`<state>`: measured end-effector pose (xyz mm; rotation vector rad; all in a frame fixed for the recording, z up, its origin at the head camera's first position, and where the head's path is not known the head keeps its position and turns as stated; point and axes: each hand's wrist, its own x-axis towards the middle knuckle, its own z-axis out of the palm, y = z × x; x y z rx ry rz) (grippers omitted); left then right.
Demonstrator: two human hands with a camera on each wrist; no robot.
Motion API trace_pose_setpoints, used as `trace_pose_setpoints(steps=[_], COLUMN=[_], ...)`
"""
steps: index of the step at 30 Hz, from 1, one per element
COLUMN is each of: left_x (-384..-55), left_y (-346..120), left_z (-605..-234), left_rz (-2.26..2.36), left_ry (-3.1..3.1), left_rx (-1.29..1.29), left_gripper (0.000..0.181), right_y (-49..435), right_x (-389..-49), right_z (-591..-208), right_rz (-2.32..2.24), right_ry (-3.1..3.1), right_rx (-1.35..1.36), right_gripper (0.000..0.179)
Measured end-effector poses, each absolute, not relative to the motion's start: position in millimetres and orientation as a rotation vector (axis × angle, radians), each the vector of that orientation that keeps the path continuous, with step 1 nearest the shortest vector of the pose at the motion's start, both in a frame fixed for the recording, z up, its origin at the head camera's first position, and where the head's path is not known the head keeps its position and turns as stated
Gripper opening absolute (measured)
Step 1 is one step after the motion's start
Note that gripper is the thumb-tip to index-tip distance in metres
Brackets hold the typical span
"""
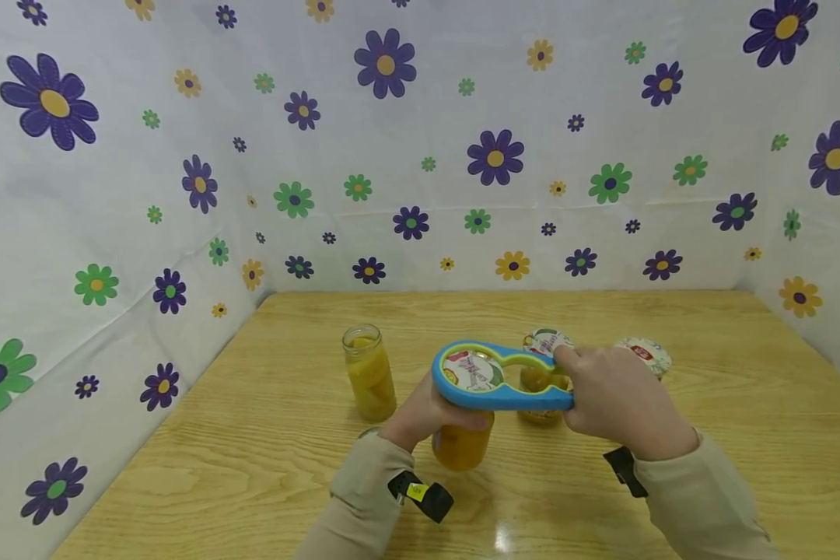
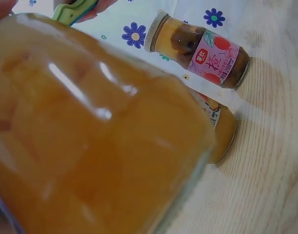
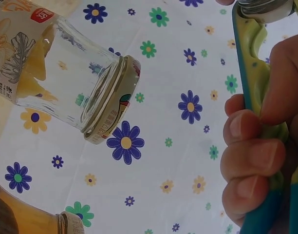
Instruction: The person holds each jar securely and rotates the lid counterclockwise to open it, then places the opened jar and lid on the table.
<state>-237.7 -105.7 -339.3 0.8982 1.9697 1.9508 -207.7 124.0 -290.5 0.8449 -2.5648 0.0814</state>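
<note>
My left hand (image 1: 427, 416) grips a glass jar (image 1: 462, 451) of orange contents, held upright; it fills much of the left wrist view. Around the jar's printed lid (image 1: 472, 371) sits the big ring of a blue and yellow-green jar opener (image 1: 504, 400). My right hand (image 1: 623, 397) holds the opener's two handles at their far end, fingers curled round them as the right wrist view shows. The opener's smaller opening, nearer the right hand, has no lid in it.
An open, lidless jar (image 1: 369, 377) with yellow fruit stands at left. A silvery round edge (image 1: 369, 432) shows beside the left wrist. Behind the opener and right hand stand lidded jars, one with a pink label (image 2: 214, 57), another with a pale label (image 3: 20, 48). Flowered cloth (image 1: 434, 101) surrounds the table.
</note>
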Motion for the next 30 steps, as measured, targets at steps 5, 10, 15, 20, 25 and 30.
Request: trace_pose_setpoints(steps=[5,10,15,20,25,30], left_x=[-238.9,-239.0,-238.9,-239.6,-240.6,-241.8], left_y=[-106.5,-108.1,-109.2,-109.2,-108.7,-109.2], left_z=[-341.9,-341.6,-341.9,-343.4,-344.9,-345.8], left_rz=[1.943,1.934,1.943,1.944,1.924,1.902], left_ry=[1.948,1.899,1.789,1.724,1.679,1.589], left_rx=[0.932,0.955,0.958,0.996,1.058,1.141], left_gripper=[0.087,0.085,0.075,0.076,0.073,0.064], right_y=[123.6,124.0,123.4,123.4,123.5,124.1], right_x=[-207.4,-208.7,-208.2,-207.1,-206.9,-206.7], right_z=[-289.8,-291.2,-291.0,-290.4,-290.0,-289.5], right_rz=[0.084,0.09,0.094,0.09,0.094,0.106], right_ry=[-2.561,-2.553,-2.567,-2.585,-2.58,-2.576], right_rx=[0.856,0.87,0.87,0.869,0.88,0.891], right_gripper=[0.024,0.023,0.023,0.026,0.025,0.025])
